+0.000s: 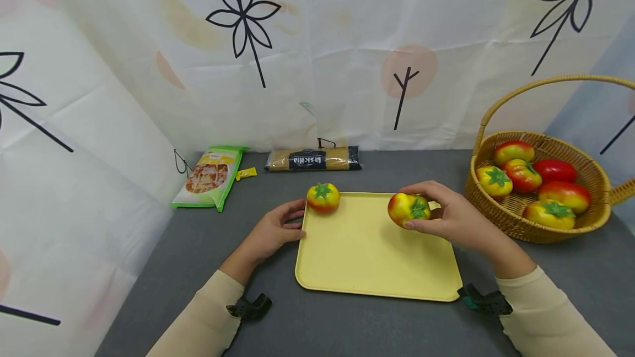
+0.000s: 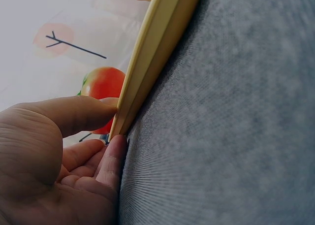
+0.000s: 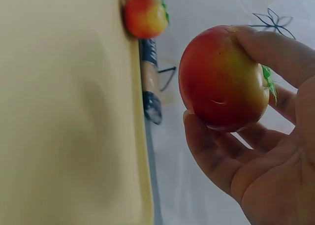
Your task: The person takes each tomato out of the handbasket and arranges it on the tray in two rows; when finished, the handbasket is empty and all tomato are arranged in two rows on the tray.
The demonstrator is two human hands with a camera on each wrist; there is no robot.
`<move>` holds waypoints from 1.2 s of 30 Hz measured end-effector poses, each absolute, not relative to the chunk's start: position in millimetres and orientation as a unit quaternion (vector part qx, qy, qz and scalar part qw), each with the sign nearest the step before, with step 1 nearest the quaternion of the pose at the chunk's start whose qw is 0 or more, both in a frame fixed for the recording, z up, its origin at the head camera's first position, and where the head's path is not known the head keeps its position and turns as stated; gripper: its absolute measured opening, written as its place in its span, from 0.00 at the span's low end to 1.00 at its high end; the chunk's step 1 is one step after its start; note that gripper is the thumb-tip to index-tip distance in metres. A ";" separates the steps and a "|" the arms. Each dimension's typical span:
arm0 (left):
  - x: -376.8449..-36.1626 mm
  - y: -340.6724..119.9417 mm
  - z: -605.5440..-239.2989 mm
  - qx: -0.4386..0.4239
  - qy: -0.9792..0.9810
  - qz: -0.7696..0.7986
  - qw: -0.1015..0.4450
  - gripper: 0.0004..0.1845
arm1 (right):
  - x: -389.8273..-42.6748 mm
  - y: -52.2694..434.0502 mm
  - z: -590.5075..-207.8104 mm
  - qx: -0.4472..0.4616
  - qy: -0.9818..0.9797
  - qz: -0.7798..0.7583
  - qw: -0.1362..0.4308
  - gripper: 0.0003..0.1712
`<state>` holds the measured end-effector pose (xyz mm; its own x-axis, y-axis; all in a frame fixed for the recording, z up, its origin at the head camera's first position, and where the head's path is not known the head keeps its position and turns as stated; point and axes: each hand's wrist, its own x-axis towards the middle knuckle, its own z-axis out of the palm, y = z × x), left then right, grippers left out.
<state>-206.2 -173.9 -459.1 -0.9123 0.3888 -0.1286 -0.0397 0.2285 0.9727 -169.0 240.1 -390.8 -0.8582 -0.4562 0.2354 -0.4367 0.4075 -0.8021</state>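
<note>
fruit (image 3: 221,82) in right grip (image 3: 275,173): glossy, rounded, red-and-yellow, green-topped.

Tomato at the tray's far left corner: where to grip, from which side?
The tomato is probably best gripped across its round sides, below the green leaves, from above: it sits leaf-up, uncovered. Avoid the left side, where the left hand pinches the tray by its rim.

Shiny red-and-yellow tomato (image 1: 402,208) is held up above the far right part of a shallow, rectangular yellow tray (image 1: 367,258), green leafy top tipped right.
</note>
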 end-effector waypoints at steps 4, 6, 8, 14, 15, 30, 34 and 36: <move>-206.1 -173.9 -459.3 0.114 0.765 0.609 0.176 0.43 | -175.0 228.0 -396.5 -0.252 0.842 -0.476 0.031 0.31; -206.6 -173.9 -458.9 0.114 0.765 0.609 0.176 0.43 | -179.5 223.2 -397.9 -0.247 0.845 -0.472 0.035 0.31; -206.5 -174.2 -457.9 0.116 0.764 0.610 0.176 0.43 | -184.5 218.2 -397.8 -0.241 0.851 -0.466 0.039 0.31; -206.6 -173.7 -456.6 0.118 0.762 0.612 0.178 0.43 | -200.0 202.1 -394.9 -0.240 0.860 -0.448 0.054 0.31; -206.7 -173.6 -456.9 0.119 0.762 0.612 0.178 0.43 | -202.7 199.0 -394.9 -0.241 0.861 -0.445 0.057 0.31; -205.3 -172.8 -456.7 0.126 0.762 0.611 0.173 0.43 | -232.8 162.9 -416.3 -0.221 0.889 -0.394 0.077 0.33; -206.6 -173.5 -458.3 0.122 0.763 0.611 0.172 0.43 | -236.0 157.7 -420.4 -0.216 0.888 -0.399 0.071 0.33; -207.0 -173.9 -458.8 0.120 0.763 0.611 0.172 0.43 | -237.1 155.6 -422.0 -0.211 0.888 -0.403 0.068 0.33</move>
<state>-207.0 -173.9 -458.8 -0.9118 0.3939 -0.1159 -0.0266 0.2250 0.9740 -237.1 155.6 -422.0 -0.9015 -0.4300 0.0497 -0.3206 0.5860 -0.7442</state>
